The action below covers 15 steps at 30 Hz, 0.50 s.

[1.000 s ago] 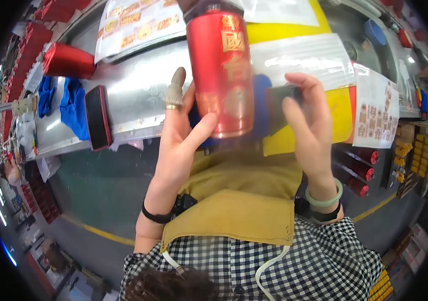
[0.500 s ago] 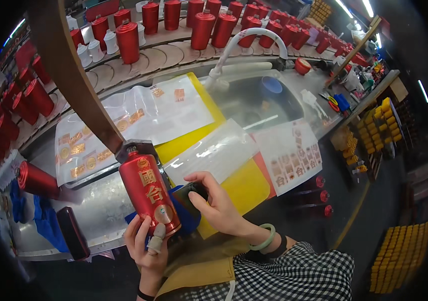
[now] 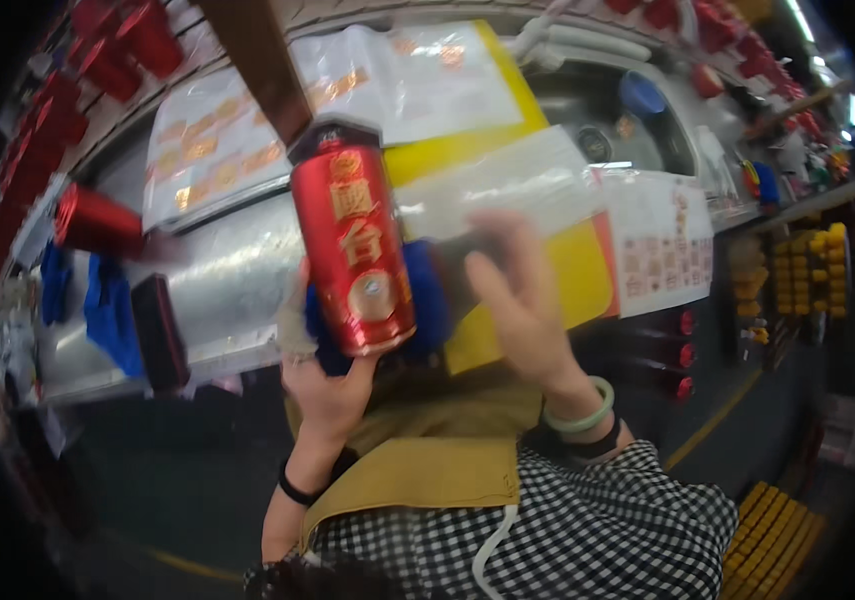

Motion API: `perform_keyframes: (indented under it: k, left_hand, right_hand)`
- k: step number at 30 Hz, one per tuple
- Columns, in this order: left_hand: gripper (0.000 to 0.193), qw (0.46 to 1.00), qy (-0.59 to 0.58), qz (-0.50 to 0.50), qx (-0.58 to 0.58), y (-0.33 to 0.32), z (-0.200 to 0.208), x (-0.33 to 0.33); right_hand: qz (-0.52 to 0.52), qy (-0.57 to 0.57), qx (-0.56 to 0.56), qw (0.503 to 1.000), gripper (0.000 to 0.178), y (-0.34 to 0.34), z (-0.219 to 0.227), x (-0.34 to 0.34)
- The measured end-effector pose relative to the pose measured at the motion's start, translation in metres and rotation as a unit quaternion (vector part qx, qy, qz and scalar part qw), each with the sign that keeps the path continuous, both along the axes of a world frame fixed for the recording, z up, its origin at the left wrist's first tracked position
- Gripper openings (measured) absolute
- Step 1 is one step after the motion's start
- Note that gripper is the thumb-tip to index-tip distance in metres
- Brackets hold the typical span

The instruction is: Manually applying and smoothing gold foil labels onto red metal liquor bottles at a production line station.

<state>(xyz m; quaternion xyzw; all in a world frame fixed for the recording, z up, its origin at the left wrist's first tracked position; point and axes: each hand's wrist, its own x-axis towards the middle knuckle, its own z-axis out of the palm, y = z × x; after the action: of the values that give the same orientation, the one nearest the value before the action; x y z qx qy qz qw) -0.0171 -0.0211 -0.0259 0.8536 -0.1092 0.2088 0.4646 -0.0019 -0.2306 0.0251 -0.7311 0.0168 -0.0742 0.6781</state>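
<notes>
One red bottle point(image 3: 355, 255) lies at the near side of the table point(image 3: 232, 295), its neck between 11 and 12 o'clock and its base between 5 and 6, so the long axis leans slightly left of upright in view. Two large gold characters and two round emblems, one near each end, face the camera. The neck meets one dark holder point(image 3: 365, 133) at the foot of one brown post point(image 3: 257, 60); one blue pad point(image 3: 429, 290) shows behind the lower half.

Two hands are beside it. The left hand point(image 3: 332, 388), at 6 o'clock, is half curled against the base and left edge; hidden fingers leave its grip unclear. The right hand point(image 3: 527, 312), near 4 o'clock and blurred, pinches one dark block point(image 3: 457, 262) between thumb and fingers, just beside the bottle.

Farther out, one lying bottle point(image 3: 99, 222) is at 9 o'clock. Between 8 and 9 come two blue cloths point(image 3: 112, 320) and one phone point(image 3: 159, 335). One plain sheet point(image 3: 492, 185) sits at 2 o'clock, one printed sheet point(image 3: 662, 235) at 3. Beyond the plain sheet, one blue bowl point(image 3: 640, 92) is in one sink point(image 3: 557, 95). Between 3 and 4, three red bottle ends point(image 3: 685, 355) show below table level.
</notes>
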Motion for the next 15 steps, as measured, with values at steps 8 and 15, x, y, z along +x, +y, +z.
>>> perform_keyframes:
  k: [8, 15]
  left_hand:
    - [0.103, 0.986, 0.100, -0.107, -0.075, 0.021, 0.004, 0.002]
    - [0.081, 0.898, 0.250, -0.164, -0.323, 0.009, 0.018, 0.009]
  right_hand:
    - [0.015, -0.014, 0.024, 0.999, 0.032, -0.004, -0.003, 0.002]
    - [0.023, -0.009, 0.011, 1.000, 0.031, 0.004, -0.004, -0.003]
